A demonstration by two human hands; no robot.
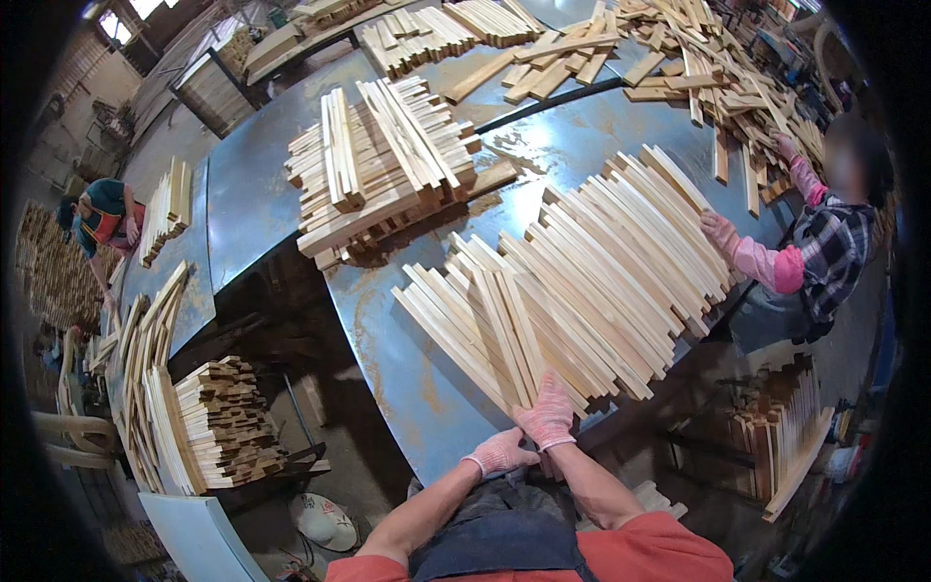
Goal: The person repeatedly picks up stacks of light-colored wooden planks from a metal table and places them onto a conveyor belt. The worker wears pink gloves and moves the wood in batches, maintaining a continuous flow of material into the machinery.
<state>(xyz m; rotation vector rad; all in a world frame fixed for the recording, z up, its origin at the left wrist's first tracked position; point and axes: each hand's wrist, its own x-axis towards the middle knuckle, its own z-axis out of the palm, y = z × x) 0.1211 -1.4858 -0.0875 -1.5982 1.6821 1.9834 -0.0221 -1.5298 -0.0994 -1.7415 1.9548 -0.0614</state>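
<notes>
Both my hands wear pink-white knit gloves and meet at the near edge of the metal table. My right hand [546, 412] is closed over the near ends of a few pale wooden strips [506, 325], which lie slantwise on top of others. Just below and to its left, my left hand [501, 453] is curled against the same strips' lower ends; its fingertips are partly hidden. Beneath and to the right spreads a long row of similar strips [601, 267], side by side. A co-worker's gloved hand [721, 233] touches the row's right end.
A crosswise stack of strips [383, 160] stands farther back on the metal table [388, 388]. Loose boards [713, 73] are heaped at the far right. Another person [105, 215] bends by a side table at left. Stacked wood [228, 422] sits lower left, and more [776, 427] lower right.
</notes>
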